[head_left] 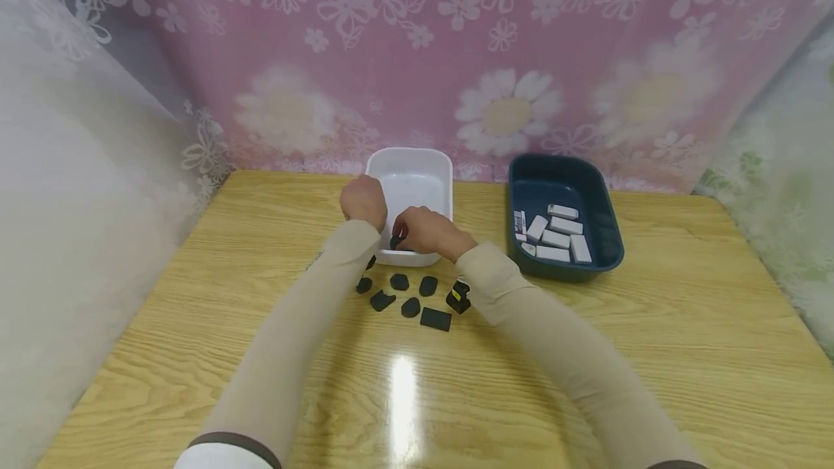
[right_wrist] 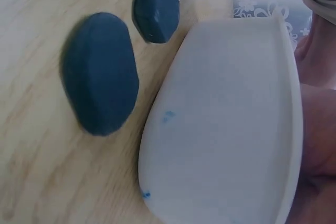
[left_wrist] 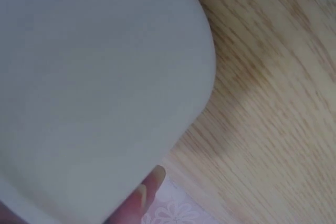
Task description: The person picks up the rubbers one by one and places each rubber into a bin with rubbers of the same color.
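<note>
A white plastic tub [head_left: 417, 190] stands at the back of the table, its outer wall [left_wrist: 115, 77] filling much of the left wrist view. My left hand [head_left: 363, 201] grips its left rim, with two fingertips [left_wrist: 152, 182] showing at the wall's edge. Over the tub's near right part, my right hand [head_left: 426, 230] pinches a small black piece [head_left: 395, 242] between thumb and fingers; the rest of that piece is hidden. Several black pieces [head_left: 410, 307] lie on the wood before the tub, some faceted and rounded [right_wrist: 102, 74], one a flat rectangle [head_left: 436, 319].
To the right stands a dark blue tub [head_left: 606, 212] with several white blocks [head_left: 565, 226] and a printed label in it. A black object with a yellow mark [head_left: 458, 297] sits beside my right sleeve. A pink flowered curtain [head_left: 404, 56] hangs behind the table [head_left: 684, 324].
</note>
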Motion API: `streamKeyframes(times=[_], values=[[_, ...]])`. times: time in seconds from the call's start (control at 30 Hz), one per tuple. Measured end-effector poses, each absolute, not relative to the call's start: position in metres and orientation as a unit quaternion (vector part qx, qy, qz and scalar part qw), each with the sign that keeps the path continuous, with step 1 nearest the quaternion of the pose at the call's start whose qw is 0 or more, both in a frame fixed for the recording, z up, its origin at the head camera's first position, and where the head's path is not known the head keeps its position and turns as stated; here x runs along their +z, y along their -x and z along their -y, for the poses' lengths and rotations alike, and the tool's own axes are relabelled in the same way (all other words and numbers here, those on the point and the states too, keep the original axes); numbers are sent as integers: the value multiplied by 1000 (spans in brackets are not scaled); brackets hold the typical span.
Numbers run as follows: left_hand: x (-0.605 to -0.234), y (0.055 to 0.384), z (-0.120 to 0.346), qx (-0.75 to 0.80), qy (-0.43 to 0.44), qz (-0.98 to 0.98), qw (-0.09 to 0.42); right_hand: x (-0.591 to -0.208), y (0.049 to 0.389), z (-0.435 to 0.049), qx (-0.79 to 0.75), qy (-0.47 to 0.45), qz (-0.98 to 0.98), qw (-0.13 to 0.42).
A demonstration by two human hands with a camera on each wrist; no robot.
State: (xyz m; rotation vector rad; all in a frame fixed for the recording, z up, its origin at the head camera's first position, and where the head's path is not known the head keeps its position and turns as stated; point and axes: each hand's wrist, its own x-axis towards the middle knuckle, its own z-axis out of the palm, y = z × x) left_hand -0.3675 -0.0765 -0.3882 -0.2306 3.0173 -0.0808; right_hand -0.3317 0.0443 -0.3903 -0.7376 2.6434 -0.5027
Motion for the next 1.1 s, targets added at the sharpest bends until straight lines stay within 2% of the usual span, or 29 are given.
streamKeyframes(times=[0.83, 0.97, 1.1], values=[[-392, 368, 76, -20, 79, -996, 44, -394, 335, -42, -157, 235, -931, 233], [-392, 368, 76, -17, 77, -996, 41, -394, 335, -44, -168, 252, -928, 217], [-392, 368, 79, -14, 76, -996, 44, -394, 333, -49, -236, 300, -909, 170]])
